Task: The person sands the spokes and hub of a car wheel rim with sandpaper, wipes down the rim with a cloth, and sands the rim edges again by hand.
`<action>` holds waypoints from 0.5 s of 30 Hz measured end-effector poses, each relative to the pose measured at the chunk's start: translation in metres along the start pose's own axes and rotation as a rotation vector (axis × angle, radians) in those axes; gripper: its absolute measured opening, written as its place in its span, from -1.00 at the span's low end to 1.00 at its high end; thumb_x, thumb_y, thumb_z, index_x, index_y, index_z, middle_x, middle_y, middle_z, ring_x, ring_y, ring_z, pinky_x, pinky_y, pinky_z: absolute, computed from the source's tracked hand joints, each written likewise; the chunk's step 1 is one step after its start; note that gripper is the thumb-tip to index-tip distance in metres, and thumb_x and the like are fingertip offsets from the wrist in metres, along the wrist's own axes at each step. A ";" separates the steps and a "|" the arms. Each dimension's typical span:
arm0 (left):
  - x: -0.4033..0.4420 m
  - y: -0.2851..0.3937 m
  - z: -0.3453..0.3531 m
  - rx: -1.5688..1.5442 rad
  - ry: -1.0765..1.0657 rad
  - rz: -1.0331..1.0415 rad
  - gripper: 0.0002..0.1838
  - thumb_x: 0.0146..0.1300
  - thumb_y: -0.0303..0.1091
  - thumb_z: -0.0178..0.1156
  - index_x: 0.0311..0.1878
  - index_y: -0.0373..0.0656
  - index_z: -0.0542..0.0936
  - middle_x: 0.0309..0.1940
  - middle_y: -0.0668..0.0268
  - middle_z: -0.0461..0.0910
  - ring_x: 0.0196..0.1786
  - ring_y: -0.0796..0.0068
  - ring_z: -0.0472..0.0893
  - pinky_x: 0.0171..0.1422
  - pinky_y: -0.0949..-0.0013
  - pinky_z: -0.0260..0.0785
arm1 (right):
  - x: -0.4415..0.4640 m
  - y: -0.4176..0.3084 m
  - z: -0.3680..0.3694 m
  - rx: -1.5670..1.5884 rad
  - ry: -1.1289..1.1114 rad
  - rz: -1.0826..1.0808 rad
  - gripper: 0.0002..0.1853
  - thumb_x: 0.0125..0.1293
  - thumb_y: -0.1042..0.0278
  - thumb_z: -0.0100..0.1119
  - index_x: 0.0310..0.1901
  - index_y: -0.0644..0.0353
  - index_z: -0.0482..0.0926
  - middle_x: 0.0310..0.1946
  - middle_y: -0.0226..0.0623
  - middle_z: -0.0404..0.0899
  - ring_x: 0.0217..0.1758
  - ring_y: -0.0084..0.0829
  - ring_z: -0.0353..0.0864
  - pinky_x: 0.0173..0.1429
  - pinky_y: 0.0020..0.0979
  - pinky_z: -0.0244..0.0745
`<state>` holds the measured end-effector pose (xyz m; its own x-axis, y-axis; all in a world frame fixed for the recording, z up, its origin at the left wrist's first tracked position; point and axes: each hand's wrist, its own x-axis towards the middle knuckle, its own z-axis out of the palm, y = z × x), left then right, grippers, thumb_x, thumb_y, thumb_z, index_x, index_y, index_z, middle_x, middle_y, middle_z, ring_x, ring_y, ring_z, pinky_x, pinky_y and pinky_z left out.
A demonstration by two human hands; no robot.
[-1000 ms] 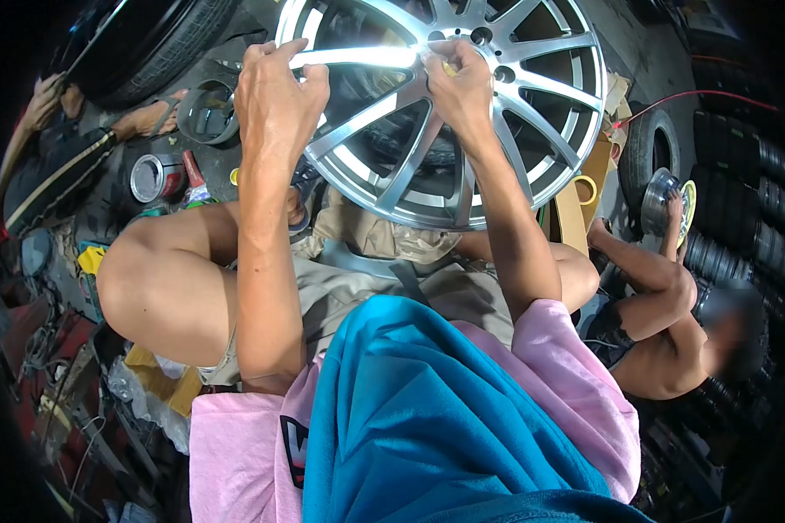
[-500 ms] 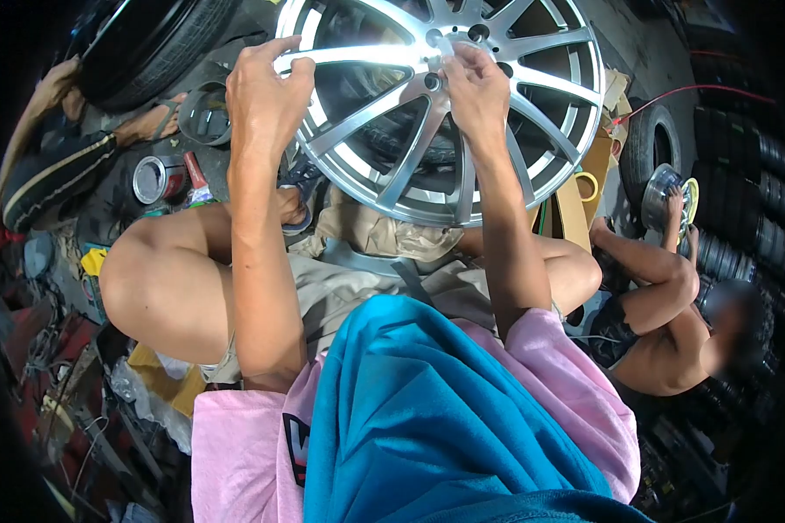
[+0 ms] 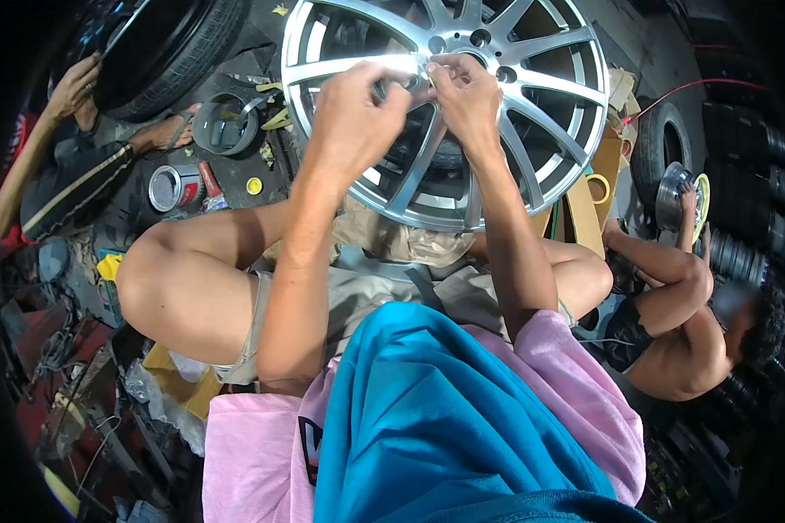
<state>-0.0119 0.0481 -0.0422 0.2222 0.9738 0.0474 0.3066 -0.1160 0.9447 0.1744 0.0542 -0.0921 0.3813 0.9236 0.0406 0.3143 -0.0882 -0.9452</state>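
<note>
A silver multi-spoke wheel rim [image 3: 396, 193] lies in front of my bent knees, at the top centre of the view. Over its left spokes is my left hand [image 3: 362, 109], blurred by motion, its fingers curled towards the hub and their tips too smeared to read. My right hand [image 3: 467, 94] is beside the hub, thumb and fingers pinched together; whatever lies between them is too small to make out. Beneath the rim, beige cloth [image 3: 392, 237] shows at its lower edge.
Left of the rim are a round container [image 3: 227, 124], a paint can [image 3: 174, 186] and a yellow lid [image 3: 254, 186]. A large tyre [image 3: 183, 65] stands near a person's hand [image 3: 74, 85]. At right, another person [image 3: 680, 349] holds a smaller rim [image 3: 672, 196] near a cardboard box [image 3: 584, 213].
My left hand has moved right, from the rim's left edge towards the hub. My right hand has shifted slightly left and down. The person at left has moved a hand.
</note>
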 end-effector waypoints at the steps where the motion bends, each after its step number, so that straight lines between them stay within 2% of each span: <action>1: -0.001 -0.003 0.007 -0.005 -0.066 0.024 -0.69 0.43 -0.34 0.25 0.13 -0.25 0.77 -0.24 0.24 0.78 -0.40 0.58 0.69 -0.25 0.43 0.51 | -0.001 -0.001 -0.002 -0.042 -0.006 -0.017 -0.78 0.40 0.40 0.42 -0.07 0.39 0.80 -0.28 -0.16 0.77 -0.39 -0.46 0.80 -0.21 -0.41 0.68; 3: -0.004 -0.005 0.018 -0.012 -0.077 0.048 -0.72 0.42 -0.36 0.26 0.09 -0.24 0.77 -0.20 0.21 0.76 -0.41 0.54 0.67 -0.24 0.40 0.52 | -0.002 0.000 -0.003 -0.086 -0.012 -0.033 -0.78 0.38 0.38 0.43 -0.07 0.37 0.82 -0.29 -0.15 0.76 -0.39 -0.46 0.78 -0.21 -0.41 0.66; 5: -0.005 -0.005 0.024 -0.017 -0.087 0.072 -0.75 0.41 -0.38 0.26 0.05 -0.24 0.77 -0.16 0.19 0.74 -0.41 0.50 0.66 -0.23 0.37 0.52 | -0.001 0.005 -0.002 -0.186 0.009 -0.142 -0.75 0.36 0.35 0.47 -0.04 0.34 0.84 -0.29 -0.15 0.76 -0.38 -0.48 0.73 -0.20 -0.41 0.63; 8: -0.007 -0.003 0.024 0.088 -0.075 0.108 -0.79 0.38 -0.39 0.28 -0.01 -0.27 0.75 -0.14 0.15 0.69 -0.42 0.43 0.60 -0.22 0.31 0.50 | -0.004 0.003 0.002 -0.118 -0.006 -0.149 -0.73 0.35 0.34 0.49 -0.01 0.31 0.85 -0.30 -0.18 0.75 -0.36 -0.50 0.69 -0.18 -0.42 0.61; 10: -0.006 0.001 0.022 0.071 -0.035 0.093 -0.81 0.29 -0.35 0.27 -0.17 -0.27 0.72 -0.14 -0.05 0.71 -0.24 -0.05 0.71 -0.02 0.00 0.54 | -0.003 0.004 0.007 -0.095 -0.015 -0.152 -0.73 0.35 0.34 0.49 0.00 0.31 0.85 -0.30 -0.18 0.76 -0.36 -0.50 0.70 -0.17 -0.42 0.62; 15: -0.006 0.005 0.018 0.071 -0.047 0.057 -0.82 0.30 -0.35 0.27 -0.19 -0.27 0.72 -0.14 -0.04 0.72 -0.25 -0.09 0.70 -0.04 -0.01 0.54 | -0.004 0.001 0.009 -0.100 -0.033 -0.173 -0.73 0.34 0.35 0.51 0.01 0.30 0.85 -0.29 -0.19 0.76 -0.36 -0.51 0.70 -0.16 -0.43 0.62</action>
<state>0.0051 0.0385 -0.0437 0.2844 0.9550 0.0839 0.3568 -0.1867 0.9154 0.1651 0.0539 -0.0964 0.2855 0.9398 0.1876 0.4577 0.0383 -0.8883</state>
